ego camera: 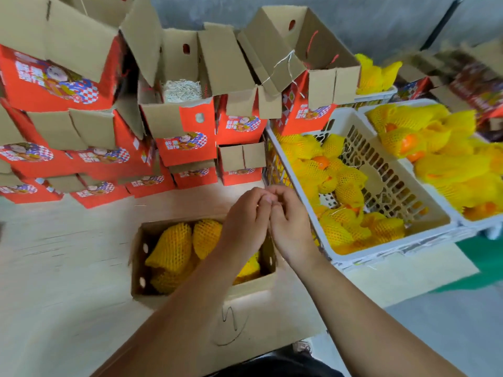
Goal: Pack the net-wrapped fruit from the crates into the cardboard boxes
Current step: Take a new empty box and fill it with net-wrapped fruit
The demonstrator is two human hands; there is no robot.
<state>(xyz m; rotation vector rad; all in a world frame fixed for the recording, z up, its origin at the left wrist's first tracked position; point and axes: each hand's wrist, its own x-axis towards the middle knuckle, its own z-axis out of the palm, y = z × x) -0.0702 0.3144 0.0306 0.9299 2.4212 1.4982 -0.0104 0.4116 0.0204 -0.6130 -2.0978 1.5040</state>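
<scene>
Both hands meet above the far edge of the open cardboard box (202, 257), fingertips drawn together and touching each other. The left hand (245, 221) has its fingers curled inward toward the right hand (285, 221), whose fingers are likewise curled. Whether either grip pinches some small item between the fingertips cannot be told; nothing is plainly visible in them, and no fruit is held.

The cardboard box sits on the pale desk (68, 268) directly beneath the forearms. It holds several pieces of net-wrapped fruit (171, 246) in yellow foam mesh, lying close together and filling most of the visible interior. Part of the contents is hidden by the left forearm.

Just to the right of the hands stands a white plastic crate (386, 240), tilted toward the person, its near corner close to the right wrist. Wrapped fruit lies heaped along its left and lower sides; some orange skin shows through the mesh. The lattice floor of the crate is exposed toward its right wall. A second white crate (462, 221) adjoins it on the right, filled higher with the same yellow-wrapped fruit. A third basket (378, 95) of wrapped fruit is seen farther back.

At the rear and left of the desk, red printed boxes (185, 137) are stacked in rows, many with flaps standing open. One open box shows pale shredded filler (182, 91) inside.
</scene>
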